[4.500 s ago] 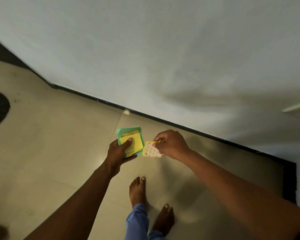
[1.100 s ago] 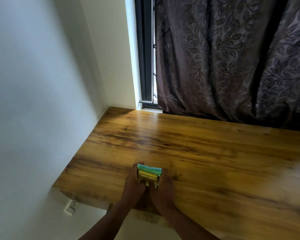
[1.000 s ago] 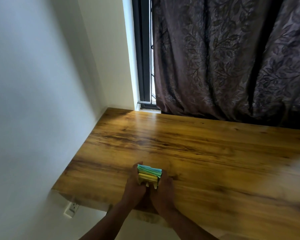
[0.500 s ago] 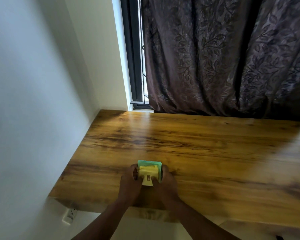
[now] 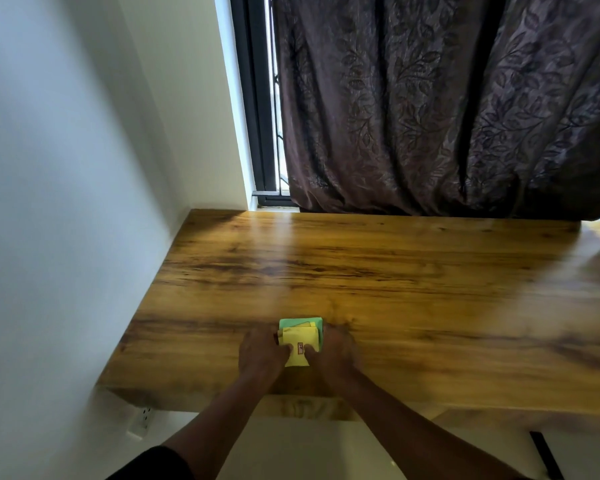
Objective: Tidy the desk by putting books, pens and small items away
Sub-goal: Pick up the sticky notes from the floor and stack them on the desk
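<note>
We had both hands, left hand (image 5: 262, 353) and right hand (image 5: 333, 351), pinching a loose stack of sticky notes (image 5: 300, 341) flat on the worktop (image 5: 395, 271), right near its front edge. Uneven sheets, so letting go carelessly could've fanned them out or sent some off that edge.

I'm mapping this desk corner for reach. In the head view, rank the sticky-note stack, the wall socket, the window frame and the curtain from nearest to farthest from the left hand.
1. Sticky-note stack: held on the desk by the left hand and right hand.
2. Wall socket: below the desk edge, left.
3. Window frame and curtain: behind the desk's far edge, too close to call.
</note>
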Tool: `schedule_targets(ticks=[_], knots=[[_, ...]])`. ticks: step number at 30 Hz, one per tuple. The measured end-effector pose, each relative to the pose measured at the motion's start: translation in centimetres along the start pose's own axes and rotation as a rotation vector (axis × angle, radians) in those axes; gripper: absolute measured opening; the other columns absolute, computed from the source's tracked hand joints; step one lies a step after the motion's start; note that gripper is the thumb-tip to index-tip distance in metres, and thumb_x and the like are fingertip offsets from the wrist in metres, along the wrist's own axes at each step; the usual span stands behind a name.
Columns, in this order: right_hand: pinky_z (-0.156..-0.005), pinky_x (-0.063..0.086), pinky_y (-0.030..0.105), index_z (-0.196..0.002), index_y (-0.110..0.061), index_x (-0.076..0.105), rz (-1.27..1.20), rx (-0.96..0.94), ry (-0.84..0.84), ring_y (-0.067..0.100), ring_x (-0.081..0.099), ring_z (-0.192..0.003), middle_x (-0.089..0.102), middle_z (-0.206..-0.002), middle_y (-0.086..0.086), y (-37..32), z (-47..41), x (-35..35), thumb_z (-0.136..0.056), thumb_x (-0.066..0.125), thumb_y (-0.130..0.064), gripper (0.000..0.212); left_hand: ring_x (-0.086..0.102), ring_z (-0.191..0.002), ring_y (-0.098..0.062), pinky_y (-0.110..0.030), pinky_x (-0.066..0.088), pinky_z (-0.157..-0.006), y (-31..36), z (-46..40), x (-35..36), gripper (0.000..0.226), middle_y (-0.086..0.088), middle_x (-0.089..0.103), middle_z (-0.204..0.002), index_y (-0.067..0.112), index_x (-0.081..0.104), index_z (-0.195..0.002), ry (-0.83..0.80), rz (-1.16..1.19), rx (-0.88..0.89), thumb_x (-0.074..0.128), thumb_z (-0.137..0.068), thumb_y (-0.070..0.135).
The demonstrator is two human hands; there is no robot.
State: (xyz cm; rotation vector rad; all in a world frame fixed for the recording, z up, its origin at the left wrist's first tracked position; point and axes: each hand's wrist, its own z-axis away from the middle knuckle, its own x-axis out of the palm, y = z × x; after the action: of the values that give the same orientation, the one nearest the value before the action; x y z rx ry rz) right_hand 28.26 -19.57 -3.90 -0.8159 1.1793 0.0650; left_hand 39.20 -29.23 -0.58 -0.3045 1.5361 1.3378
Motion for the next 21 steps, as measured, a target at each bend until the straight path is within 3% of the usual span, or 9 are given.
schedule_targets(ticks=[5,10,21], knots=[[-0.099,0.050,0.034,-0.140,-0.021,0.051,0.047,-0.011,0.020,0.020,0.056,-0.125,0.058,-0.138,0.000,-0.3,0.4,-0.4,-0.089,0.070,-0.051,0.062,0.055,-0.115,-0.019,-0.026,0.038,-0.080,-0.4,0.1,-0.1,0.041,0.000,0.067,-0.124,0.023,0.070,-0.125,0.014,-0.024,0.007,0.078,-0.087,0.034],[-0.098,0.051,0.032,-0.140,-0.021,0.052,0.087,-0.002,0.094,0.018,0.057,-0.122,0.058,-0.136,0.000,-0.6,1.6,-0.5,-0.091,0.067,-0.054,0.061,0.054,-0.120,-0.024,-0.035,0.045,-0.092,-0.5,0.6,0.6,0.040,-0.005,0.064,-0.128,0.019,0.067,-0.124,0.031,0.011,-0.061,0.075,-0.089,0.033],[-0.104,0.046,0.035,-0.144,-0.026,0.053,-0.030,0.043,0.079,0.022,0.050,-0.128,0.050,-0.143,0.004,-0.9,2.6,-0.5,-0.095,0.065,-0.046,0.054,0.055,-0.123,-0.025,-0.029,0.040,-0.087,-0.5,0.4,0.7,0.043,-0.007,0.063,-0.131,0.015,0.064,-0.129,0.002,-0.005,-0.035,0.072,-0.092,0.035]])
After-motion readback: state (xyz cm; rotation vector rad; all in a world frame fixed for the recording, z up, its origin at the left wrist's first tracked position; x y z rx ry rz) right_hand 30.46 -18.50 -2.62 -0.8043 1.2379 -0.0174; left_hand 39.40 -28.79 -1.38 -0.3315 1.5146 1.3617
